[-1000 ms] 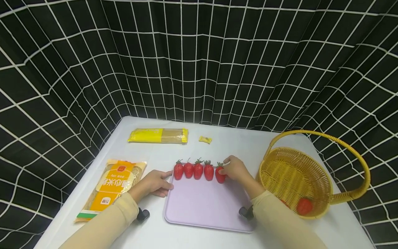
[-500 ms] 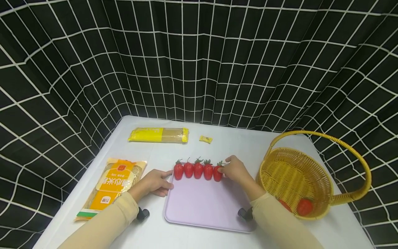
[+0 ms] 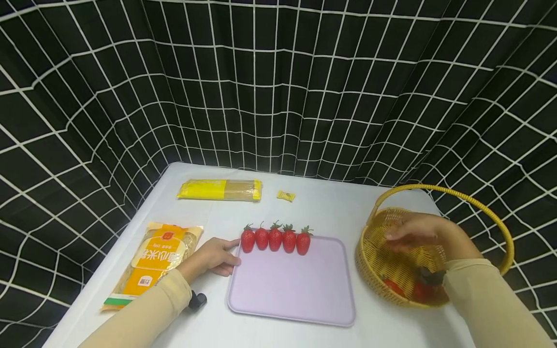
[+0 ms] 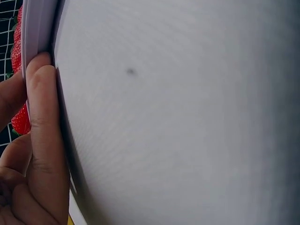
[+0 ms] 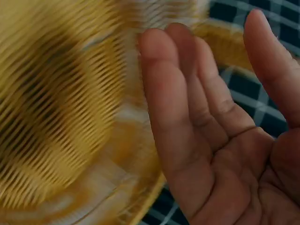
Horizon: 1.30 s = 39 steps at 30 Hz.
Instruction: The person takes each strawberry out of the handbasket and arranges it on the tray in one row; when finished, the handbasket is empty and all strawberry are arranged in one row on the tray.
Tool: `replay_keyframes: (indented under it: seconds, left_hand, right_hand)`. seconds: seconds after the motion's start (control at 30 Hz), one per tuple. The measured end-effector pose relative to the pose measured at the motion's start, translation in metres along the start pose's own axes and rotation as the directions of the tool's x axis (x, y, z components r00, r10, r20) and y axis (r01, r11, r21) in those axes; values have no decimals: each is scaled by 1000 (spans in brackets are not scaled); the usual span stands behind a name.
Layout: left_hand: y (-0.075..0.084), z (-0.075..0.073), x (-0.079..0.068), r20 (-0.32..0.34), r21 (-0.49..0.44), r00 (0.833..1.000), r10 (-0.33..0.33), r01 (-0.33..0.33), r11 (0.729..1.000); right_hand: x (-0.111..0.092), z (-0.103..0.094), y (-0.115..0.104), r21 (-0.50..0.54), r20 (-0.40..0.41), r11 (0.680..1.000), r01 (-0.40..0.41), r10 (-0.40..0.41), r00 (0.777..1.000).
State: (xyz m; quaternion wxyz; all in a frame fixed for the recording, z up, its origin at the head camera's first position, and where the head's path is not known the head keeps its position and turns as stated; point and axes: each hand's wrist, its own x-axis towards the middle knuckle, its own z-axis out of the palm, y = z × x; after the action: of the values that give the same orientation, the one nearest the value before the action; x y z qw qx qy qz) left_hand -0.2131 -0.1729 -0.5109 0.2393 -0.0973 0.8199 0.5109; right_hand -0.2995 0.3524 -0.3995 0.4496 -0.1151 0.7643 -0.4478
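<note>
Several red strawberries [image 3: 275,239] with green leaves stand in a row along the far edge of a pale purple tray [image 3: 291,290]. My left hand [image 3: 216,256] grips the tray's left rim, its fingers [image 4: 43,108] lying along the rim in the left wrist view. Over the wicker basket [image 3: 367,270] on the right is my right hand [image 3: 417,232], slightly blurred. Its palm [image 5: 229,187] holds nothing in the right wrist view, and the fingers are loosely bent. At the near side of the basket lie red strawberries [image 3: 393,286], partly shaded by the right arm.
An orange-labelled food bag [image 3: 156,261] lies left of the tray, under the left forearm's side. Further back are a yellow pack of noodles [image 3: 219,190] and a small yellow wrapped piece [image 3: 285,195]. The basket's tall handle [image 3: 474,200] arches over the right arm.
My right hand has let go of the rightmost strawberry, now standing at the row's end, and moved right over the basket. The left hand stays at the tray's rim.
</note>
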Motion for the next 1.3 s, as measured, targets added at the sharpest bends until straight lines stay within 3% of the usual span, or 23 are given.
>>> replay_keyframes:
  seconds: [0.1,0.2,0.3,0.43,0.5,0.63,0.73,0.9,1.07,1.2,1.3]
  left_hand:
    - [0,2,1,8,4,1000,-4,4,1000]
    - [0,5,1,17,9,1000,-2,2,1000]
    - [1,8,1,23,11,1000,7,-7,1000]
    - [1,9,-1,26,12,1000,12,-12,1000]
    - [1,8,-2,27,14,1000,11,-12,1000]
    - [1,6,-3,17,10,1000,10,-10,1000]
    - [2,5,-4,14,1,1000,12,-12,1000]
    - [2,5,-3,9,9,1000,-2,2,1000]
    - [1,4,-1,7,4,1000,-18,18,1000]
    - [-1,2,1,6,-2,1000,-20,20,1000]
    - [-1,1,1,0,-2,1000,-21,21,1000]
  right_hand:
    - [-2,-7,26,27,76,994,-105,103,992]
    - [-1,2,42,21,35,975,-220,219,975]
    - [1,15,46,-4,19,940,-341,341,940]
    - [7,32,42,-44,116,889,-455,457,882]
    - [10,42,39,-69,159,876,-476,481,862]
    - [15,56,31,-139,177,871,-470,489,854]
    - [18,58,27,-176,172,872,-457,484,858]
    - [21,56,27,-190,218,862,-470,504,836]
    - [23,53,25,-232,196,879,-416,461,866]
    - [21,46,18,-240,89,910,-339,368,926]
    - [16,39,4,-229,-26,950,-213,213,977]
